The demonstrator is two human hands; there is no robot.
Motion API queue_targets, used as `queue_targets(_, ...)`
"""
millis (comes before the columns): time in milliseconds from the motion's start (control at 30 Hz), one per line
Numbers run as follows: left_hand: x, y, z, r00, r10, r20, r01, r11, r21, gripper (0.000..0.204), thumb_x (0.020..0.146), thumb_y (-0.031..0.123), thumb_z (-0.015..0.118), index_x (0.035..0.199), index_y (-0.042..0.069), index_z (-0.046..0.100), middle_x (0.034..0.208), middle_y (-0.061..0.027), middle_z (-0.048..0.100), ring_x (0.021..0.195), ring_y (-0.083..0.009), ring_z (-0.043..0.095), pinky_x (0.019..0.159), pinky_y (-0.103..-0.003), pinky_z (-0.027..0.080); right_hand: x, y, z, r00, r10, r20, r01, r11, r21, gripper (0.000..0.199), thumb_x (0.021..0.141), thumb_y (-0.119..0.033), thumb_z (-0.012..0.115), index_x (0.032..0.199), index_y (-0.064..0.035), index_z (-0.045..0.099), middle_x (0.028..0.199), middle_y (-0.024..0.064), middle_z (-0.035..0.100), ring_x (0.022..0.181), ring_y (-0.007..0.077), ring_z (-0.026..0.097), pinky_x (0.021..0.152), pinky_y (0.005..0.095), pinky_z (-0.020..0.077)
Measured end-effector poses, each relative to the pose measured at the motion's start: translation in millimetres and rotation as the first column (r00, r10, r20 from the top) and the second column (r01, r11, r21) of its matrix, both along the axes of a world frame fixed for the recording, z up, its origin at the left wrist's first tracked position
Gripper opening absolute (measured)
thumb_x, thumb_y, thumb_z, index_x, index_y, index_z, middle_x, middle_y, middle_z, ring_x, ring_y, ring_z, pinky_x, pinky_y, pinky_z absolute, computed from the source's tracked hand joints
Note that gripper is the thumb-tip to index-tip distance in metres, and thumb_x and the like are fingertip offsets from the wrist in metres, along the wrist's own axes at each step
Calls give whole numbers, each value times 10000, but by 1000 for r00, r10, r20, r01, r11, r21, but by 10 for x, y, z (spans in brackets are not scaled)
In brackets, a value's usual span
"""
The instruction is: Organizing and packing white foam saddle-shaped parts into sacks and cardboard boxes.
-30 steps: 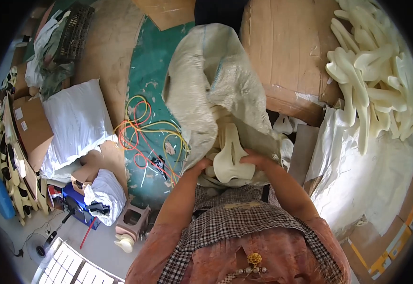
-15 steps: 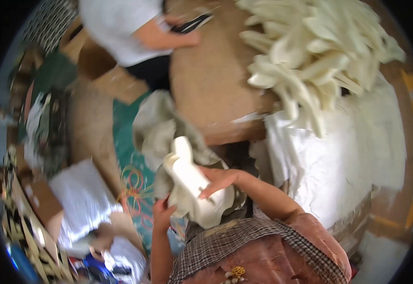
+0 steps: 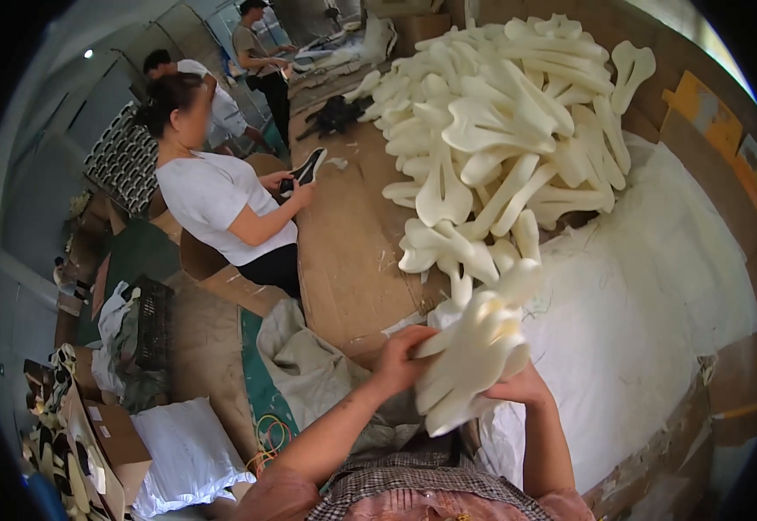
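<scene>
In front of my body I hold a bundle of cream, foam-like moulded pieces (image 3: 469, 369), several layers stacked together. Its upper end is smeared by motion. My left hand (image 3: 402, 358) grips the bundle's left edge, fingers partly behind it. On the other side my right hand (image 3: 519, 387) closes round the lower right of the bundle, most of its fingers hidden. Just beyond lies a large heap of similar long, flared cream pieces (image 3: 443, 182) on a cardboard-covered table (image 3: 343, 234).
White sheeting (image 3: 630, 304) drapes over the right side. At left, a person in a white shirt (image 3: 222, 204) handles a black-and-white shoe (image 3: 304, 174); two others stand farther back. A grey cloth (image 3: 309, 365) hangs below the table edge. A silvery sack (image 3: 187, 451) lies at lower left.
My view has lifted toward the table and heap. The cream bundle has moved right and forward, away from my lap and the grey cloth, with both hands now round its sides.
</scene>
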State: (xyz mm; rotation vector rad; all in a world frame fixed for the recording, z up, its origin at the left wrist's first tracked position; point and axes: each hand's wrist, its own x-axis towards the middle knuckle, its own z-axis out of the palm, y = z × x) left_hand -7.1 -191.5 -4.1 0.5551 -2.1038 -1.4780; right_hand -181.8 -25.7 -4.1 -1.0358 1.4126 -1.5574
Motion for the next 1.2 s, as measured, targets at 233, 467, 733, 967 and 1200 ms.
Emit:
queue_targets(233, -1249, 455, -21, 946, -317, -70, 318, 860, 399, 674, 748, 64, 673, 1341, 101, 357, 1276, -51, 443, 1037, -145, 474, 890, -291, 421, -1216, 940, -124, 918, -337, 209, 338, 940, 33, 815, 549, -275, 774, 1242, -2, 444, 1154, 116, 534, 1079, 225, 503, 931, 353, 400)
queue_targets(467, -1095, 393, -494, 963, -230, 137, 104, 792, 602, 586, 806, 64, 617, 1331, 43, 359, 1224, -73, 474, 1020, -132, 500, 895, -277, 435, -2783, 1651, -265, 710, -704, -17, 702, 710, -53, 785, 623, -234, 713, 1296, -5, 381, 1221, 117, 466, 1117, 239, 449, 951, 355, 359)
queue_targets(733, -91, 193, -1264, 832, -13, 554, -414, 650, 637, 526, 789, 199, 666, 1255, 68, 461, 1041, -33, 584, 869, -118, 564, 766, -273, 462, -4775, 2255, -1495, 353, -564, -747, 935, 183, 304, 785, 752, -479, 667, 1286, 38, 415, 1299, 194, 442, 1163, 276, 456, 983, 358, 354)
queue_targets(967, 1203, 250, -2039, 719, 240, 653, -658, 540, 525, 246, 756, 139, 661, 985, 62, 612, 832, -46, 616, 678, -133, 581, 611, -267, 482, -3680, 1882, -970, 181, -599, -780, 847, 498, -186, 595, 854, -357, 588, 1275, 32, 428, 1239, 182, 506, 1121, 273, 494, 969, 357, 376)
queue_targets(1200, 2392, 229, -3311, 473, 382, 794, -835, 481, 266, 16, 695, 67, 579, 709, 71, 586, 631, -50, 566, 500, -152, 520, 422, -302, 418, 471, -474, -657, 987, 141, 80, -161, 890, 426, 342, 842, -32, 567, 1175, 18, 507, 1064, 102, 597, 980, 169, 562, 871, 290, 444)
